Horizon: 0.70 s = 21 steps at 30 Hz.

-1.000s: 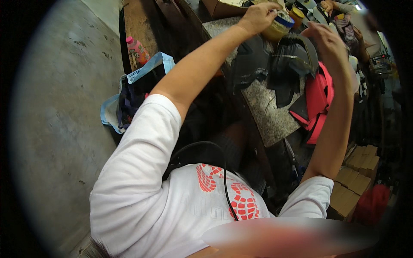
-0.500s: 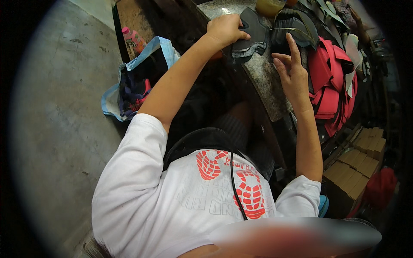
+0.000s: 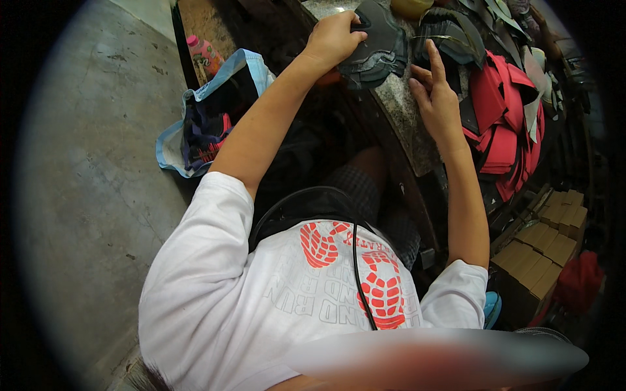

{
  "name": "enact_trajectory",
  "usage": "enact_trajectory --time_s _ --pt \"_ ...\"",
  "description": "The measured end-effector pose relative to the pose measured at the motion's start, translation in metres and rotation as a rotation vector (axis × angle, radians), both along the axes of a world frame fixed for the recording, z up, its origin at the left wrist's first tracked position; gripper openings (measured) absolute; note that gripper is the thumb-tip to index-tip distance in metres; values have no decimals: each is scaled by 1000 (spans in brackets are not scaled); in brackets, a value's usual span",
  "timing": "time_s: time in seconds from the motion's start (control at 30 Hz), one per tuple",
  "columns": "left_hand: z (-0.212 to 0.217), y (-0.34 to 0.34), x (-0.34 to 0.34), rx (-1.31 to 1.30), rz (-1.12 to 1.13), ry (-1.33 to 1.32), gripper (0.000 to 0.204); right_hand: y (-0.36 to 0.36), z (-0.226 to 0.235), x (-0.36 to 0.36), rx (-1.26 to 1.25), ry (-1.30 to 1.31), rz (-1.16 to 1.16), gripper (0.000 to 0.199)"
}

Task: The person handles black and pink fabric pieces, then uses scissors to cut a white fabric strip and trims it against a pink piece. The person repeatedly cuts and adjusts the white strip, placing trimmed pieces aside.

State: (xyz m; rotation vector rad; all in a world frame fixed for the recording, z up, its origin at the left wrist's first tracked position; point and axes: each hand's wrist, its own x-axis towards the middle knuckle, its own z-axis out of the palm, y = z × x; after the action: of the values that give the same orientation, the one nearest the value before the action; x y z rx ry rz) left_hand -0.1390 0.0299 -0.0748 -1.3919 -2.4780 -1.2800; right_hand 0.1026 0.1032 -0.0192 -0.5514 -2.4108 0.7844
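Head view, with clock directions read from a stack of thin dark grey sheet pieces [image 3: 378,57], which lies near the picture's twelve to one o'clock at the edge of a speckled, stone-like tabletop [image 3: 405,120]. The pieces look matte and flexible, with curved outlines and layered, uneven lower edges. At nine to ten o'clock, the left hand [image 3: 334,38] grasps the stack's side, thumb against its face and only a narrow gap between thumb and fingers. At four o'clock, just beside the stack, the right hand [image 3: 438,103] holds nothing visible: index finger straight, thumb apart, other fingers loosely bent. The index tip points at a second dark stack [image 3: 450,38], fanned and curved, at three o'clock; whether they touch, I cannot tell. Flat red strips [image 3: 499,104] heap up at four o'clock, beyond the right hand. Further out are brown cardboard boxes [image 3: 538,251] at five, a pale-blue-edged bag [image 3: 242,64] at eight, and a pink-capped bottle [image 3: 205,55] at nine.
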Motion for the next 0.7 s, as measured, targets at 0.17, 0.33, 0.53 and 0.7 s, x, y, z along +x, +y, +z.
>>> enact_trajectory --time_s 0.17,0.33,0.53,0.7 --pt "6 -11 -27 267 -90 -457 29 -1 2 -1 -51 -11 -43 76" --pt "12 -10 -51 266 100 -190 22 -19 11 -11 171 40 57 87" --pt "24 -24 -69 43 93 -148 25 -50 5 -45 686 -68 192 105" --pt "34 -50 -70 62 -92 -551 20 -43 5 -58 618 27 167 97"
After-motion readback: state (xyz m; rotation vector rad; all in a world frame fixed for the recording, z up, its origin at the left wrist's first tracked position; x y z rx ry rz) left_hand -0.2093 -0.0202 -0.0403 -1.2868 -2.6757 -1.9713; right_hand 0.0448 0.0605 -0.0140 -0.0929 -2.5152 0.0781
